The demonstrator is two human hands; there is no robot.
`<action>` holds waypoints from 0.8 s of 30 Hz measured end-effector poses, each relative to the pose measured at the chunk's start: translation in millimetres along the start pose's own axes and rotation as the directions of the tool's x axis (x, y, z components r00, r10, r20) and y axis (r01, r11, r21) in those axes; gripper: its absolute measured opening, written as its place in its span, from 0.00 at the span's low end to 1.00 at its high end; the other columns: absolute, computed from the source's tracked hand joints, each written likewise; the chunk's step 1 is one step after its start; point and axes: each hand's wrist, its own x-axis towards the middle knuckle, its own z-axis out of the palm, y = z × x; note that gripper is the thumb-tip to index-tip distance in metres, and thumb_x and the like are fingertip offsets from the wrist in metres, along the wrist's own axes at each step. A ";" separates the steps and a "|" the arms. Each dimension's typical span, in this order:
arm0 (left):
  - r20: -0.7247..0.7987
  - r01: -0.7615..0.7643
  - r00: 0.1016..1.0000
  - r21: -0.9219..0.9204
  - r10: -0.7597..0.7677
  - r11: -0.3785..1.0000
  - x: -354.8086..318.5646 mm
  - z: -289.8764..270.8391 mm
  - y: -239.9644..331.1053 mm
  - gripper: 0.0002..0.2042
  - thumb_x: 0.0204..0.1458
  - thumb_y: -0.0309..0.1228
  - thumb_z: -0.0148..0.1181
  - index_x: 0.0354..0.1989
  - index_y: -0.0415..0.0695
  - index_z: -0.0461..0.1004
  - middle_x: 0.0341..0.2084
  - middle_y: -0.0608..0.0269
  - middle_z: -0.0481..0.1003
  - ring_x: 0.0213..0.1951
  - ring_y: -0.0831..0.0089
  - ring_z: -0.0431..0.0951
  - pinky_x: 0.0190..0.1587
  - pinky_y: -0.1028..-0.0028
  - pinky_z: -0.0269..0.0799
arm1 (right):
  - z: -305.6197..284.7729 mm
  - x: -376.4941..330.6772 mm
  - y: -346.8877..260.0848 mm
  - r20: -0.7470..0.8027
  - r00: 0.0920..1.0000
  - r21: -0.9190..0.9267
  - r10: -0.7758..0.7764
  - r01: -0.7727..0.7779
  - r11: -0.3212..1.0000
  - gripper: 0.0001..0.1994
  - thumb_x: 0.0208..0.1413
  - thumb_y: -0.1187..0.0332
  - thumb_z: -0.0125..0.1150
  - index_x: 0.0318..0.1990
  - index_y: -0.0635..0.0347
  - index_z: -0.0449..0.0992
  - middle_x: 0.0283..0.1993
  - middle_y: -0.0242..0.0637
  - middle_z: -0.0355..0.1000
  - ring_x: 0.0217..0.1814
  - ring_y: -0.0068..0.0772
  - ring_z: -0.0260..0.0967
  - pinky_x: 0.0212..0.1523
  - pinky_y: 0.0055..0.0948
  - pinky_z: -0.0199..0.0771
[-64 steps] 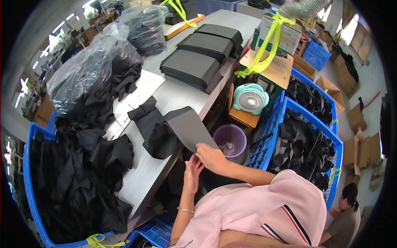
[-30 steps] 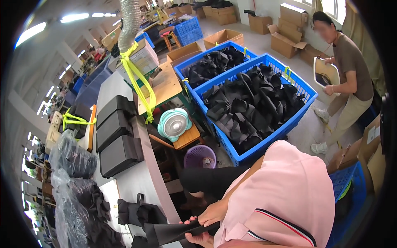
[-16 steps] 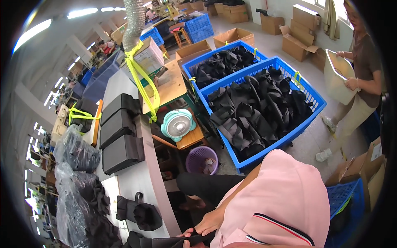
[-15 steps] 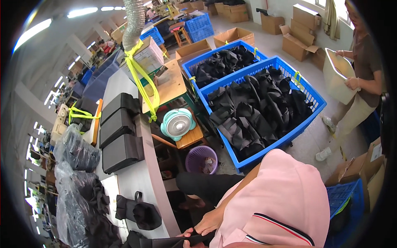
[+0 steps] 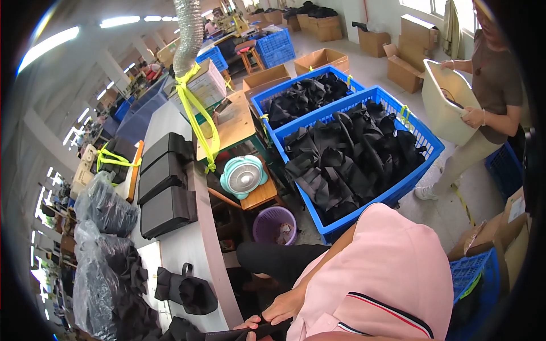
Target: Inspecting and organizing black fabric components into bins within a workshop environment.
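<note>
At the near edge of the grey table (image 5: 187,256), both hands grip a flat black fabric piece (image 5: 239,334) that runs along the bottom of the view. The right hand (image 5: 284,310) rests on its upper edge, fingers pressed together and curled over the cloth. The left hand (image 5: 251,327) is mostly cut off by the frame; only its knuckles show against the fabric, so I cannot tell how its fingers sit. Just beyond, on the table, lies a folded black pouch (image 5: 187,291) with a loop, beside clear plastic bags (image 5: 105,267) of black goods at the left edge. Further up the table lie three flat black cases (image 5: 165,190). Off the right edge stand a purple basket (image 5: 274,224), a small teal fan (image 5: 243,176) and blue crates (image 5: 392,193) heaped with black fabric. A person with a white bin (image 5: 446,102) stands beyond them.
</note>
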 end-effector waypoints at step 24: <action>0.071 -0.082 0.993 -0.106 0.089 0.991 29.6 5.7 -9.3 0.17 0.61 0.39 0.50 0.49 0.39 0.71 0.41 0.55 0.73 0.47 0.55 0.74 0.59 0.49 0.65 | -20.4 -2.5 -9.9 0.082 0.800 -0.472 0.594 -0.493 0.730 0.16 0.69 0.53 0.47 0.48 0.55 0.72 0.47 0.45 0.73 0.49 0.46 0.73 0.48 0.43 0.73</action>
